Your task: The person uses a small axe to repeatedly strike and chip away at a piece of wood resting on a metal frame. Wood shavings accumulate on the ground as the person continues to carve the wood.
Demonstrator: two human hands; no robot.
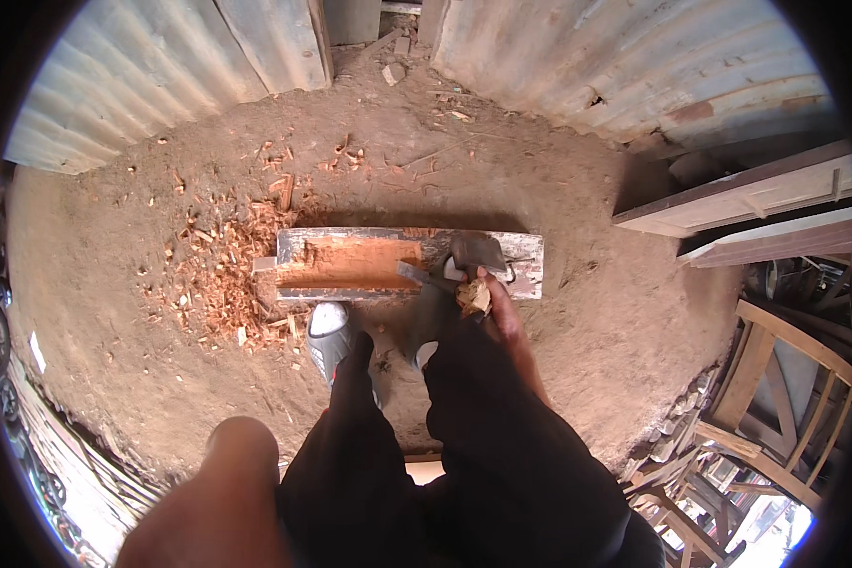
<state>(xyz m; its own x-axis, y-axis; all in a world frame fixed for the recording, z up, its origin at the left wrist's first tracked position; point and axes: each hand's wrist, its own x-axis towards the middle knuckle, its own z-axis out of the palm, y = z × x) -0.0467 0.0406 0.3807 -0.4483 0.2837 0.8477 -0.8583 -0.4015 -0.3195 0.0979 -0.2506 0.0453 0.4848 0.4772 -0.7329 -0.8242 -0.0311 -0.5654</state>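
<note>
A weathered timber point(530, 279) lies crosswise before my feet, with a freshly cut, orange-brown hollow point(350, 267) along much of its length. On its right part are a dark, broad metal tool head point(478, 251) and a narrow grey metal piece point(415, 273), its far end hidden. My right hand point(499, 301) is closed at a pale, chipped wooden piece point(473, 295) just below the tool head; whether this is part of the tool I cannot tell. A bare, rounded part of my left arm point(227, 483) shows at lower left; no left fingers show.
Wood shavings point(237, 303) cover the dirt floor left of the timber. My left shoe point(327, 346) is just below it. Corrugated sheets point(615, 57) line the far side. Leaning panels point(748, 189) and stacked wooden furniture frames point(786, 369) stand at right.
</note>
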